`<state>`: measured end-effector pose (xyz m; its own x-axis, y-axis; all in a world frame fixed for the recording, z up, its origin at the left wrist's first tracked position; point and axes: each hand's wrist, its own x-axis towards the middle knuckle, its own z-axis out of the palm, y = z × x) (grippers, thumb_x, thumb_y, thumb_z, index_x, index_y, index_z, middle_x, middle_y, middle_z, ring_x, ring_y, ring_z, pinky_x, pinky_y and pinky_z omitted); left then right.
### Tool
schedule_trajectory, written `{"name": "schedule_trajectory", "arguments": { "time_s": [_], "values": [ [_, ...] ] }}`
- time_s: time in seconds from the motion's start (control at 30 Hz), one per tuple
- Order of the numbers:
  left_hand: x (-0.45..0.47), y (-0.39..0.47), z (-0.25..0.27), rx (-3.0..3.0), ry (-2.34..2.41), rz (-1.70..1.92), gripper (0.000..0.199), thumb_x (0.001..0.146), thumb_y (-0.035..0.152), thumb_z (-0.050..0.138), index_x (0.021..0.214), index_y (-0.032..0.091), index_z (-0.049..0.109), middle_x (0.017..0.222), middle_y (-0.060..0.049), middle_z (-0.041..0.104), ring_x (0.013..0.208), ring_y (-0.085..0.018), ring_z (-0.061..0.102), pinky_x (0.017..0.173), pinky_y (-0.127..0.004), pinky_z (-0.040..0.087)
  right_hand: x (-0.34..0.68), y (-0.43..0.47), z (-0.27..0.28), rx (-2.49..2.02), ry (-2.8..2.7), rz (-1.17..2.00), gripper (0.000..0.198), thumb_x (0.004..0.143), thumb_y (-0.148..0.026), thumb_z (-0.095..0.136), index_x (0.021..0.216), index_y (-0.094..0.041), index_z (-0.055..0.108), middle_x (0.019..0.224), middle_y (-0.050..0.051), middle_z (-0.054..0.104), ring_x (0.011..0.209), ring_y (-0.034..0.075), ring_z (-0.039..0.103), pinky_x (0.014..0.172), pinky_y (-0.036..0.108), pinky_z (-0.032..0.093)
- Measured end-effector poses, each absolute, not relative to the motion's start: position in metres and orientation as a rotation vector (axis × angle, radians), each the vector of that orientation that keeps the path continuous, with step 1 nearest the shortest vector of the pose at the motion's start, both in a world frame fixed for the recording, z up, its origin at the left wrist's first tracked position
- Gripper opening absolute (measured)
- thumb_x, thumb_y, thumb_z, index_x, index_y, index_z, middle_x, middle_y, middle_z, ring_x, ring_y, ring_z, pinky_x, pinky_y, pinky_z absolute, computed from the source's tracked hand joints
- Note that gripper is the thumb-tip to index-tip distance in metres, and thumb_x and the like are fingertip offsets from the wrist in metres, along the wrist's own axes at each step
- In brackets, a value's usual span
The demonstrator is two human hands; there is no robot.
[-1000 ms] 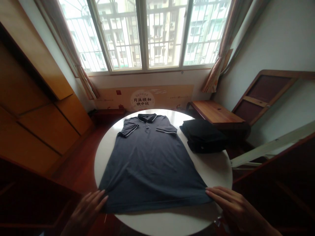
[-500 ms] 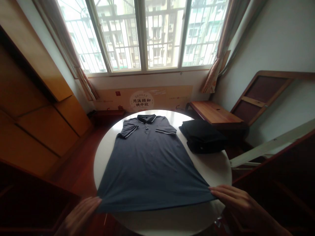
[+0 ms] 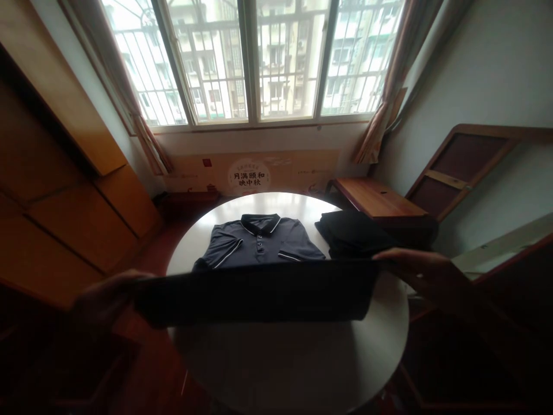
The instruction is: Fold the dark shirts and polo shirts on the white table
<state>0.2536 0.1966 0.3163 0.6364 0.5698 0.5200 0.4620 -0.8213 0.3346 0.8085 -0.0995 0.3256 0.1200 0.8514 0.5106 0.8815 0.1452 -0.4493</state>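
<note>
Polo shirt (image 3: 259, 282), near end held above the white surface (image 3: 276, 369); left hand (image 3: 110, 291) and right hand (image 3: 421, 266) each grasp a corner.

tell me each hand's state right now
Left hand: closed, holding one side of the polo shirt.
Right hand: closed, holding the polo shirt's other side.
</note>
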Motion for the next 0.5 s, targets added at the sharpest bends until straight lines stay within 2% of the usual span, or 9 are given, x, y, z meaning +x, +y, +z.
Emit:
{"name": "schedule_trajectory", "arguments": {
  "time_s": [0.03,0.07,0.13,0.2,0.27,0.37,0.5],
  "values": [
    [0.273,0.222,0.319,2.437,0.984,0.990,0.035,0.088,0.049,0.057,0.107,0.024,0.073,0.093,0.002,0.076,0.080,-0.020,0.070,0.073,-0.032,0.058,0.814,-0.072,0.335,-1.687,-1.717,-0.040,0.023,0.092,-0.042,0.056,0.099,-0.028,0.072,0.090,0.005,0.074,0.080,0.023,0.071,0.072,0.032,0.060],
    [0.292,0.247,0.319,2.256,1.034,0.985,0.042,0.082,0.054,0.064,0.101,0.018,0.074,0.092,-0.001,0.075,0.083,-0.021,0.069,0.077,-0.033,0.057,0.820,-0.045,0.341,-1.699,-1.714,-0.032,0.027,0.091,-0.043,0.055,0.097,-0.023,0.073,0.092,0.006,0.074,0.083,0.023,0.070,0.073,0.034,0.059],
    [0.331,0.294,0.316,1.966,1.008,0.942,0.058,0.071,0.060,0.074,0.099,0.010,0.072,0.090,-0.006,0.074,0.083,-0.020,0.067,0.080,-0.033,0.055,0.831,0.006,0.344,-1.795,-1.680,-0.028,0.029,0.090,-0.036,0.054,0.095,-0.016,0.074,0.093,0.008,0.075,0.085,0.023,0.070,0.074,0.033,0.057],
    [0.365,0.335,0.304,1.736,0.970,0.925,0.066,0.056,0.062,0.083,0.092,0.007,0.071,0.084,-0.008,0.073,0.076,-0.019,0.066,0.074,-0.031,0.054,0.840,0.050,0.339,-1.986,-1.676,-0.030,0.026,0.088,-0.025,0.054,0.099,-0.014,0.074,0.098,0.007,0.075,0.086,0.021,0.069,0.079,0.030,0.054],
    [0.393,0.368,0.287,1.605,0.988,0.918,0.066,0.048,0.059,0.087,0.088,0.009,0.070,0.081,-0.008,0.071,0.073,-0.018,0.064,0.068,-0.030,0.054,0.849,0.089,0.329,-2.201,-1.672,-0.039,0.027,0.087,-0.016,0.054,0.104,-0.014,0.074,0.104,0.007,0.075,0.093,0.020,0.068,0.086,0.027,0.050],
    [0.425,0.407,0.260,1.553,1.089,0.935,0.061,0.050,0.057,0.086,0.082,0.009,0.068,0.077,-0.007,0.069,0.067,-0.015,0.062,0.064,-0.029,0.053,0.860,0.134,0.312,-2.413,-1.630,-0.028,0.030,0.087,-0.011,0.053,0.108,-0.014,0.075,0.110,0.010,0.073,0.104,0.022,0.065,0.091,0.026,0.046],
    [0.455,0.441,0.233,1.598,1.195,0.978,0.058,0.060,0.060,0.078,0.081,0.008,0.067,0.070,-0.006,0.066,0.060,-0.013,0.056,0.061,-0.029,0.050,0.875,0.174,0.292,-2.544,-1.554,0.020,0.031,0.087,-0.012,0.053,0.110,-0.013,0.074,0.115,0.014,0.070,0.106,0.024,0.064,0.089,0.028,0.047]
  ]
}}
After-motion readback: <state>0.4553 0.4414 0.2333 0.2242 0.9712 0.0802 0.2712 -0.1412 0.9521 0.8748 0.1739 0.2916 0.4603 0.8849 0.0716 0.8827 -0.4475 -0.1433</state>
